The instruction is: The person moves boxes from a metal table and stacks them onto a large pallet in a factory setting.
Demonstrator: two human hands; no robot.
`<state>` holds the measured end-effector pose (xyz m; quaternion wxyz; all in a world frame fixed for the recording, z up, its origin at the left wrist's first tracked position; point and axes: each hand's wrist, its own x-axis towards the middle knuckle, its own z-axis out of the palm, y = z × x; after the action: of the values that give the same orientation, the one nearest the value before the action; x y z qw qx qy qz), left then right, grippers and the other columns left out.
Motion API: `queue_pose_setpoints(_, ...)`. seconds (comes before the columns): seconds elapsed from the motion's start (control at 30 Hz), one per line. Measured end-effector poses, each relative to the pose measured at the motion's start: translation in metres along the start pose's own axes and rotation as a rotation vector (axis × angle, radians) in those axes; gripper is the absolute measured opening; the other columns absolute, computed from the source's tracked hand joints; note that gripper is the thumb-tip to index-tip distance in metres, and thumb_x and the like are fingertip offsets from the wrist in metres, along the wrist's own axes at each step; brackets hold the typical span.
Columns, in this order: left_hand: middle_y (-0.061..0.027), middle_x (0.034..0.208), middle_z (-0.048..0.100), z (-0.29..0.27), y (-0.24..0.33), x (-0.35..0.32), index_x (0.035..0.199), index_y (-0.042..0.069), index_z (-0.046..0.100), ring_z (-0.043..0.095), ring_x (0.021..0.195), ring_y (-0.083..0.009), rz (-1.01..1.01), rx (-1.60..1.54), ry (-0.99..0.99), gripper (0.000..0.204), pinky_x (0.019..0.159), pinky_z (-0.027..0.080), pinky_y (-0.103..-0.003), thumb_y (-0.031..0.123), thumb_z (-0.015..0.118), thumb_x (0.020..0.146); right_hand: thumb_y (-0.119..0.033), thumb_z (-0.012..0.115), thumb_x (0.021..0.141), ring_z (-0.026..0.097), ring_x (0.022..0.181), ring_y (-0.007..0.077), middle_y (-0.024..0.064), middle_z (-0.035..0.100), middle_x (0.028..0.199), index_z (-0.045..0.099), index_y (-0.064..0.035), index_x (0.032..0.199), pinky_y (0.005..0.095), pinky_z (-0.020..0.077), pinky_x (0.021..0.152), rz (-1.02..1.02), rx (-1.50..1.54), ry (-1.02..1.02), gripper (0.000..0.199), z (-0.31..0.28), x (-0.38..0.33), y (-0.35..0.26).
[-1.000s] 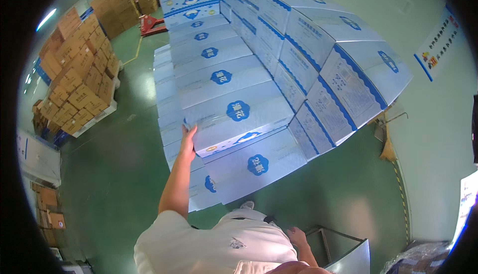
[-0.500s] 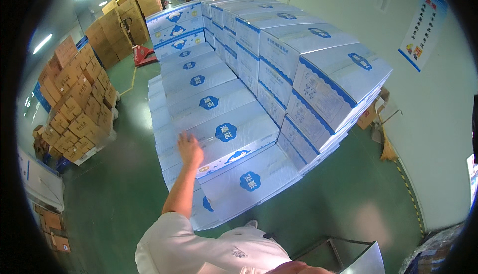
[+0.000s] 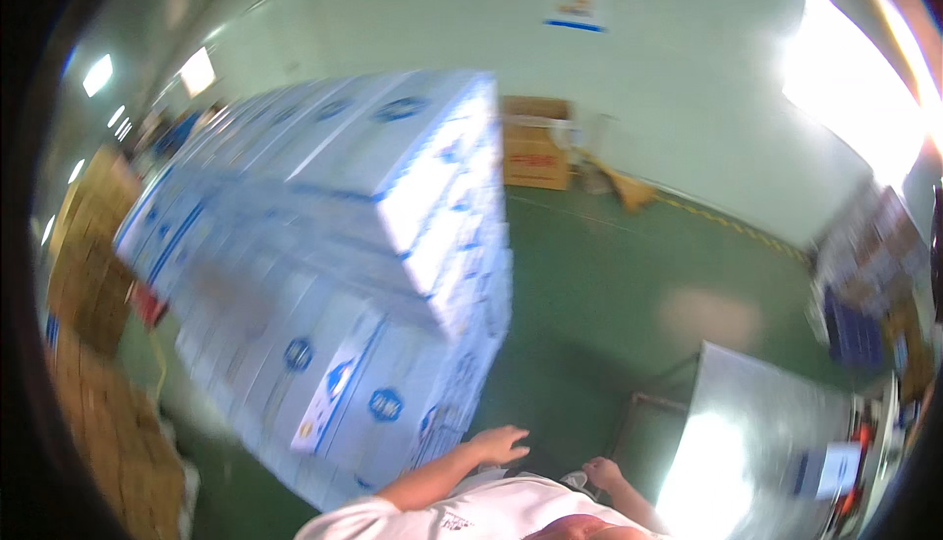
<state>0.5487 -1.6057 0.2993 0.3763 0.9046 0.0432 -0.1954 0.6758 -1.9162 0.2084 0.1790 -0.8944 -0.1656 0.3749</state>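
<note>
A large stack of white and blue cartons (image 3: pixel 368 373) rises on my left, with the taller rows at the back and a lower step in front. My left hand (image 3: pixel 498 445) is just off the near right corner of the stack, its fingers stretched out and holding nothing. Close to my body, my right hand (image 3: pixel 601 471) hangs with its fingers loosely curled and nothing visible in them. It is beside a metal-topped table (image 3: pixel 776 393). Motion blurs part of the picture.
A brown carton (image 3: pixel 535 152) and a broom (image 3: pixel 629 189) stand against the wall. Brown cartons (image 3: pixel 118 432) are stacked at the far left. A blue crate (image 3: pixel 853 329) and a wrapped pile (image 3: pixel 874 245) sit at the right. Green floor (image 3: pixel 589 275) lies between stack and table.
My view has swung to the right, bringing the metal-topped table into sight. My left hand has come off the carton tops and back toward my body. My right hand has come into view.
</note>
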Motion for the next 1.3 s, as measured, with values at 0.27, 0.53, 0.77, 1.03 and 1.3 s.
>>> queue_pose_setpoints(0.27, -0.0232, 0.119, 0.059, 0.082, -0.068, 0.032, 0.12, 0.004, 0.06, 0.055, 0.114, -0.0365, -0.218, 0.084, -0.239, 0.067, 0.096, 0.044, -0.04, 0.058, 0.05, 0.083, -0.031, 0.052, 0.083, 0.063, 0.096, 0.0349, 0.0186, 0.067, 0.099, 0.069, -0.0069, 0.1, 0.0424, 0.0495, 0.087, 0.309, 0.214, 0.324, 0.034, -0.023, -0.059, 0.131)
queue_pose_setpoints(0.53, -0.0208, 0.11, 0.064, 0.122, -0.147, 0.075, 0.108, 0.005, 0.066, 0.06, 0.105, -0.0384, -0.226, 0.386, -0.454, 0.062, 0.089, 0.047, -0.041, 0.058, 0.049, 0.082, -0.026, 0.05, 0.081, 0.064, 0.089, 0.0359, 0.0181, 0.067, 0.094, 0.069, -0.0069, 0.093, 0.0439, 0.0502, 0.082, 0.556, 0.445, 0.779, 0.029, -0.063, -0.123, 0.233)
queue_pose_setpoints(0.77, -0.0191, 0.102, 0.068, 0.115, 0.026, 0.146, 0.107, 0.001, 0.066, 0.065, 0.097, -0.0328, -0.242, 0.098, -0.272, 0.048, 0.083, 0.05, -0.037, 0.043, 0.056, 0.085, -0.025, 0.049, 0.082, 0.064, 0.093, 0.0345, 0.0166, 0.068, 0.097, 0.068, -0.0077, 0.096, 0.0418, 0.0497, 0.085, 0.749, 0.516, 0.843, 0.029, -0.116, -0.157, 0.359)
queue_pose_setpoints(1.03, -0.0167, 0.111, 0.066, 0.132, 0.169, 0.172, 0.116, -0.002, 0.061, 0.065, 0.098, -0.0256, -0.341, 0.1, -0.222, 0.045, 0.086, 0.049, -0.032, 0.033, 0.061, 0.087, -0.026, 0.054, 0.078, 0.056, 0.109, 0.037, 0.0228, 0.055, 0.121, 0.049, -0.0024, 0.125, 0.0433, 0.0462, 0.093, 1.003, 0.509, 0.894, 0.053, -0.236, -0.176, 0.522)
queue_pose_setpoints(1.3, -0.0168, 0.126, 0.058, 0.124, 0.19, 0.172, 0.121, 0.004, 0.061, 0.055, 0.117, -0.0324, -0.595, 0.393, -0.319, 0.047, 0.099, 0.042, -0.037, 0.037, 0.054, 0.089, -0.025, 0.061, 0.077, 0.047, 0.121, 0.0347, 0.0182, 0.044, 0.134, 0.04, -0.0041, 0.131, 0.0475, 0.0424, 0.097, 1.025, 0.095, 1.063, 0.062, -0.357, -0.182, 0.648)
